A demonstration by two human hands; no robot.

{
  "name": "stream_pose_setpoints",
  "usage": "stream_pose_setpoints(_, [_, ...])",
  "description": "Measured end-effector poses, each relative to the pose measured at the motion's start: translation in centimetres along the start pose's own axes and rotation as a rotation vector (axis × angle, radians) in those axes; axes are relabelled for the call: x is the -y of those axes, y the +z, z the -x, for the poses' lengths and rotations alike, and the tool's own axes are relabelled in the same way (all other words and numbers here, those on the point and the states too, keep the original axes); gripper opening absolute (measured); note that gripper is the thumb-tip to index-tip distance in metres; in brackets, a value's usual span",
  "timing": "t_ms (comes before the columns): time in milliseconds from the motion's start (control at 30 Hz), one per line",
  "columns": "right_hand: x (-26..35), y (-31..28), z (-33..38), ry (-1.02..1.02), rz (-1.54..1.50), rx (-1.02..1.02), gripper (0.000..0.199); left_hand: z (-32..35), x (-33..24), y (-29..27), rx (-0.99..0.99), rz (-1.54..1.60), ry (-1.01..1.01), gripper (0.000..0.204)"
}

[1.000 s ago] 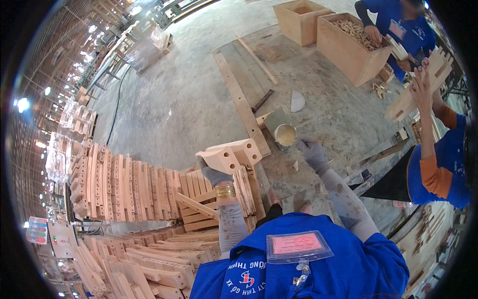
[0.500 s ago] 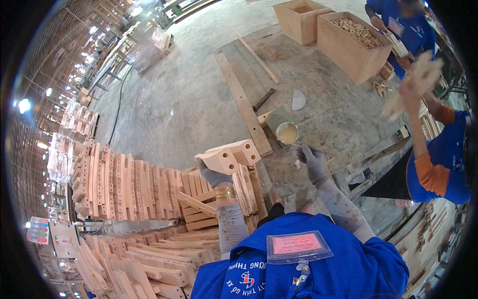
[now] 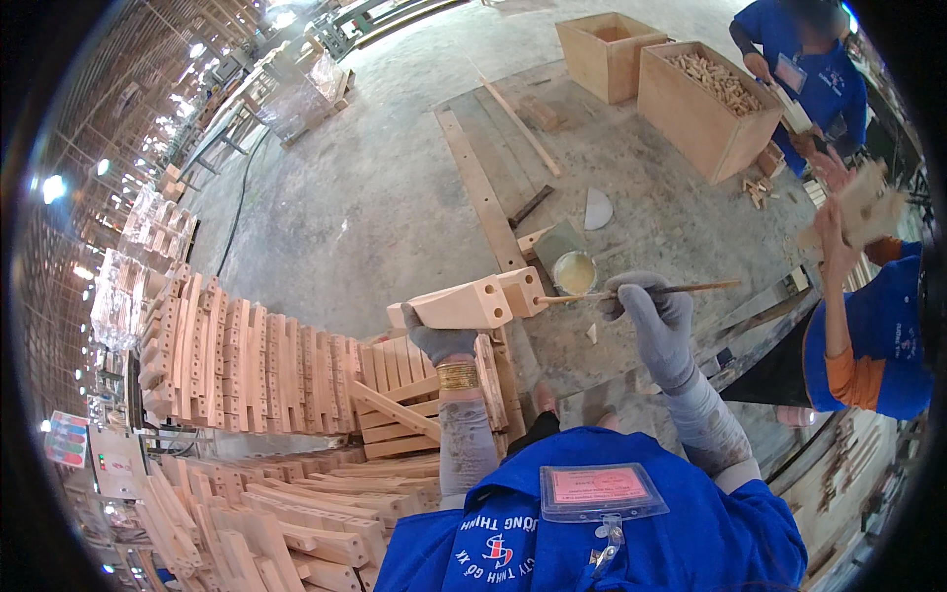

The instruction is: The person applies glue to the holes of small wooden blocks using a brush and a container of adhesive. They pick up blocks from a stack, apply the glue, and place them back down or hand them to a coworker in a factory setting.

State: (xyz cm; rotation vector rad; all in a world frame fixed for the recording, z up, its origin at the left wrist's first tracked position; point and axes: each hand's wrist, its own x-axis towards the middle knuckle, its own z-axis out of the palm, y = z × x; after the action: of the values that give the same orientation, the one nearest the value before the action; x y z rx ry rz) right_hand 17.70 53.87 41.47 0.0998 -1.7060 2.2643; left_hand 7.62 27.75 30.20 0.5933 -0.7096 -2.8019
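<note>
In its grey glove, my left hand point(image 3: 439, 338) grips wooden pieces point(image 3: 464, 304), pale blocks with drilled holes in their ends. My gloved right hand point(image 3: 653, 314) pinches a thin wooden stick point(image 3: 698, 287), held roughly level. The stick's left tip meets the end of the held pieces, by a hole. Just beyond, a can of cream-coloured liquid, likely glue point(image 3: 574, 273), stands on the floor beside a greenish-grey block point(image 3: 555, 243). Beneath my left hand sits a stack of wooden slats point(image 3: 490, 380).
Rows of wooden parts point(image 3: 247, 370) stand at left, with more piled point(image 3: 296, 513) below. A box of dowels point(image 3: 705, 109) and another box point(image 3: 607, 59) are far right. A hammer point(image 3: 531, 206) lies on the floor. Two co-workers in blue point(image 3: 868, 335) handle wood at right.
My right hand has risen from beside the can and brought the stick across to the wooden pieces. The pieces in my left hand have shifted slightly right. The near co-worker's wood has moved right.
</note>
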Motion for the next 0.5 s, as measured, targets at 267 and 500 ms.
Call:
stream_pose_setpoints(267, [0.8,1.2,0.3,-0.018,0.036,0.066,0.012,0.4,-0.4,0.5,-0.012,-0.032,0.059,0.051])
stream_pose_setpoints(500, [2.0,1.4,0.8,-0.043,0.192,0.048,0.014,0.7,-0.6,1.1,0.001,-0.058,0.087,0.048])
